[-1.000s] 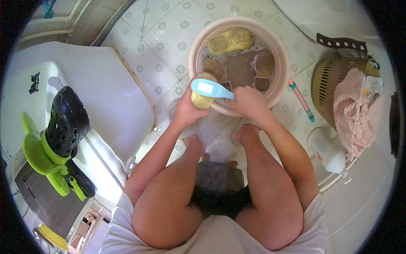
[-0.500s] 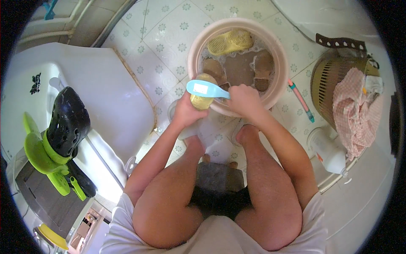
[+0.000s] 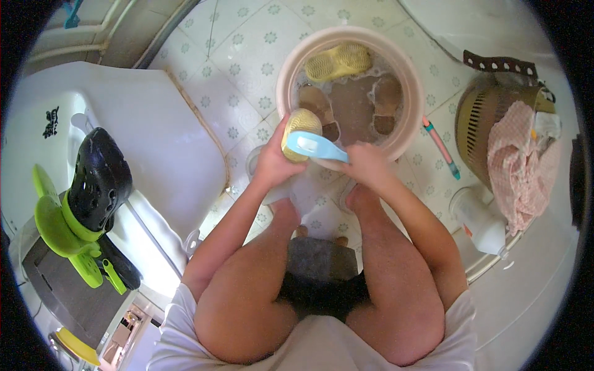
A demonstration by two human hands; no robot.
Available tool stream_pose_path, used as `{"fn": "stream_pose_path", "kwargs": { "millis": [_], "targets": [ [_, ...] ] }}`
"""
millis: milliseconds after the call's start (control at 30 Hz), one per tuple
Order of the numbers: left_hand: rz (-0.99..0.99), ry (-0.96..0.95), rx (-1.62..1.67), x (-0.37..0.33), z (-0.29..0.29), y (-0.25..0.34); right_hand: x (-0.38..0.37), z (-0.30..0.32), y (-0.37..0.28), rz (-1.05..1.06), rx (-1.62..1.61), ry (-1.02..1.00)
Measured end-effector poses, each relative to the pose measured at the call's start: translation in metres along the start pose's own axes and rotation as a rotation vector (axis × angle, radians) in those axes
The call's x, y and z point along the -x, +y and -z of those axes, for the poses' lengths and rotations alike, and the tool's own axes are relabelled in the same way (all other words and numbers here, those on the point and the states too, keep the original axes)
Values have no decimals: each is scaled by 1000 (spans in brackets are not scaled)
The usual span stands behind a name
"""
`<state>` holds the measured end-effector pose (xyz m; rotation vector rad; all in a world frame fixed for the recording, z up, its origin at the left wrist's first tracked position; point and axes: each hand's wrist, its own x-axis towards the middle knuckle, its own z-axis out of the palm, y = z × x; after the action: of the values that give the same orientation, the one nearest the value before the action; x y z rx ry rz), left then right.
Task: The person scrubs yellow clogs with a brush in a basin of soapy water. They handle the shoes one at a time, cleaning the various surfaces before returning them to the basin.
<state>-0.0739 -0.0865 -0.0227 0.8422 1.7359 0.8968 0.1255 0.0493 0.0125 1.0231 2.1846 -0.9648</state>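
Observation:
In my left hand [image 3: 278, 159] is a yellow clog [image 3: 302, 120], its textured sole facing up, at the near left rim of a pale pink basin [image 3: 286, 80]. My right hand [image 3: 369, 164] is closed round the handle of a light blue brush [image 3: 315, 146]. The brush head lies over the near part of the sole; its bristles are hidden beneath it. Another yellow clog [image 3: 338, 62] floats sole-up at the far side of the basin's murky, sudsy water. Two brown shoes or soles [image 3: 387, 96] sit partly under the water, one on each side.
Right of the basin lie a pink-and-teal stick [image 3: 442, 148], a white bottle [image 3: 477, 219] and an olive basket [image 3: 473, 123] draped with a pink checked cloth [image 3: 518, 161]. At the left, black clogs [image 3: 99, 179] and green slippers [image 3: 59, 226] rest near a white fixture [image 3: 154, 123].
The brush has shifted right and slightly toward me across the sole, baring more of its far part. My right hand has moved the same way; my left hand barely moved.

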Motion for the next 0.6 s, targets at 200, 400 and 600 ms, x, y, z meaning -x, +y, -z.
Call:
{"fn": "stream_pose_path", "kwargs": {
  "millis": [200, 400, 600],
  "targets": [
    [-54, 41, -4, 1, -2, 0, 12, -13, 22, 3, 43, 1],
    [50, -26, 69, -1, -1, 0, -8, 1, -7, 58, 62, -31],
    [-3, 17, -88, 0, -2, 4, 13, -23, 35, 51, 4, 48]
  ]
}}
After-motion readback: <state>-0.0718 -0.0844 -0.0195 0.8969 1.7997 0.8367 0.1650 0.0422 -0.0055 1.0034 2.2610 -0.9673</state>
